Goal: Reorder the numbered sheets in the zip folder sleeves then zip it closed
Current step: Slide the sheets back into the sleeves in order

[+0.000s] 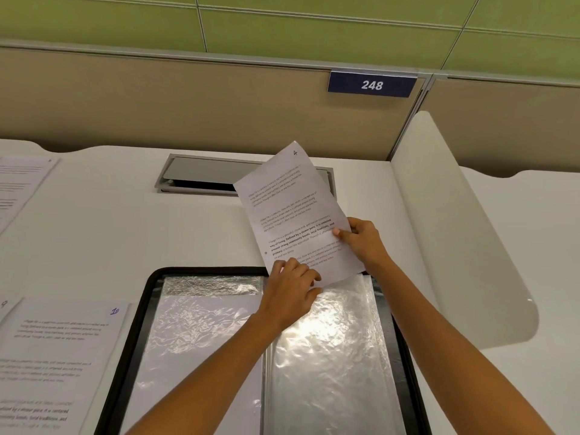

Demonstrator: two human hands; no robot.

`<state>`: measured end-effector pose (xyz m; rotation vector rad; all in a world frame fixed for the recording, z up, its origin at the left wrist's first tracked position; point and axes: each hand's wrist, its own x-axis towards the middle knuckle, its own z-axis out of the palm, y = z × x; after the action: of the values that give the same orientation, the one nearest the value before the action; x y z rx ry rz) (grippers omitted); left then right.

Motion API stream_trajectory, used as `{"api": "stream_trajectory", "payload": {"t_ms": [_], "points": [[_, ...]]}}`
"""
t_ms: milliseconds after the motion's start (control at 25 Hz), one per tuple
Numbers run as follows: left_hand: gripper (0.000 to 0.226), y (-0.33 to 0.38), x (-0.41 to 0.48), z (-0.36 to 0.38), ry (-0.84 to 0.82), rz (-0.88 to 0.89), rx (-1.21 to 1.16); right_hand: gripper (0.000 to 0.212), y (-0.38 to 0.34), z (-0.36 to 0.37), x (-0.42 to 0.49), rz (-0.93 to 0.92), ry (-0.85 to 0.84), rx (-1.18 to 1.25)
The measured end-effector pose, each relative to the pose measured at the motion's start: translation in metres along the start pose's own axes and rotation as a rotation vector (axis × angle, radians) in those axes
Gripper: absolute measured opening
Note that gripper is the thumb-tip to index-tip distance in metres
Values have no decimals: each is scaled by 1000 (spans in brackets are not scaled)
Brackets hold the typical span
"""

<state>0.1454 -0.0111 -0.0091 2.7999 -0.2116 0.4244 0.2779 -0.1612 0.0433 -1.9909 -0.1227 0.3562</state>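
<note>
At the worktop's far left corner lies a printed sheet (18,183). Nearer you on the left edge, the sheet marked 10 (62,356) lies flat, with a sheet marked 9 (4,309) showing at its left. Just right of them, the zip folder (125,356) lies open at the near edge. Its left sleeve (201,340) holds white paper, and its right sleeve (332,356) shines with glare. Your left hand (292,290) curls its fingers round the bottom edge of the sheet marked 4 (292,208). You hold that sheet tilted, its lower edge over the top of the right sleeve and its numbered corner over the cable hatch (201,174). Your right hand (364,243) pinches its right edge, thumb on the print. A curved white divider (455,230) rises along the worktop's right edge.
</note>
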Motion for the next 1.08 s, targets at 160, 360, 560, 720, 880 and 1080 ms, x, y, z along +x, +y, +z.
{"api": "stream_trajectory", "payload": {"t_ms": [160,360,560,720,880,1080], "points": [[9,22,12,4,-16,12,1,19,1,7,-1,90,13,49],[11,39,19,8,-71,-19,-21,18,-3,13,2,176,13,105],[16,54,22,11,-39,-71,-99,20,0,22,0,308,-53,252],[13,52,20,10,2,-93,-163,20,6,17,-5,389,-148,294],[12,49,19,3,2,-106,-234,28,7,3,-4,437,-345,24],[14,47,17,2,-22,-120,-280,35,-1,-14,1,358,-477,-397]]}}
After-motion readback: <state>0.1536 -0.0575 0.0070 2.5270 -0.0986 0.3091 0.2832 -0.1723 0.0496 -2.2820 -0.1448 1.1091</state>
